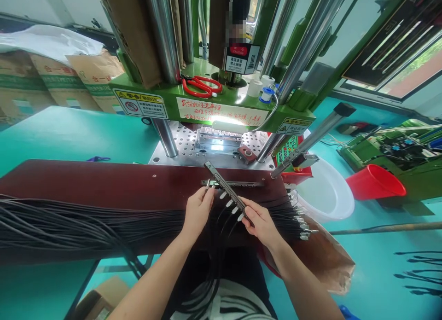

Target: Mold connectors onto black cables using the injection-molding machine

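Note:
My right hand (259, 221) grips the near end of a long dark metal fixture bar (223, 185) that slants up and left over the dark red bench (103, 182). Several black cables with metal connector tips (230, 205) hang from the bar's underside. My left hand (198, 207) pinches one metal-tipped cable end (207, 185) just left of the bar. A thick bundle of black cables (86, 221) runs across the bench from the left, and its connector ends (301, 221) fan out at the right.
Behind the bench stands a green moulding press (207, 103) with steel columns, a perforated plate (186, 140), red scissors (200, 86) and tape rolls. A second slotted bar (238, 183) lies on the bench. At right are a white basin (326, 193), a red cup (375, 182) and cardboard.

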A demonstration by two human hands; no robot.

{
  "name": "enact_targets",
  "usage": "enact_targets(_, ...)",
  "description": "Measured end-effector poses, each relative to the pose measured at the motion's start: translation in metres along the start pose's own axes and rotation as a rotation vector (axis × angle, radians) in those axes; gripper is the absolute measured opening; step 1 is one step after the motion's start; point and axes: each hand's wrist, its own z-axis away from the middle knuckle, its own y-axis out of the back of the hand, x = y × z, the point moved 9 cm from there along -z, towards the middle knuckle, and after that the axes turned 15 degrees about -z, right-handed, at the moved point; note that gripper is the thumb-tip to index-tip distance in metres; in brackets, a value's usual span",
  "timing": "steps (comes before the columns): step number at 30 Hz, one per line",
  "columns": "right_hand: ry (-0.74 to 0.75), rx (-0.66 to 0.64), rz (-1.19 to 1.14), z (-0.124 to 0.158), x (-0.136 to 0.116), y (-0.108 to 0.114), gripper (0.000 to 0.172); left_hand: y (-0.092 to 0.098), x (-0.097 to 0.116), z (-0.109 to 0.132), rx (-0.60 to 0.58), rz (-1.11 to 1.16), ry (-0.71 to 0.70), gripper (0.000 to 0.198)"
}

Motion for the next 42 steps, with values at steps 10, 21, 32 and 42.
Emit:
enact_targets(10, 0.005, -0.08, 0.156, -0.002, 0.004, -0.001, 0.054, -0.011, -0.009, -0.007, -0.19, 0.194, 0.184, 0.033)
enact_targets(21, 0.017, -0.056, 0.183, -0.002, 0.001, -0.002, 0.053, 0.006, -0.004, -0.012, -0.004, 0.141, 0.054, 0.03)
enact_targets(32, -0.045, -0.072, 0.05, -0.002, 0.003, 0.001, 0.052, -0.009, -0.001, -0.007, -0.386, 0.161, 0.104, 0.036)
enact_targets(42, -0.007, -0.134, 0.231, -0.003, 0.004, -0.005, 0.056, -0.006, -0.005, -0.01, -0.406, 0.187, 0.067, 0.037)
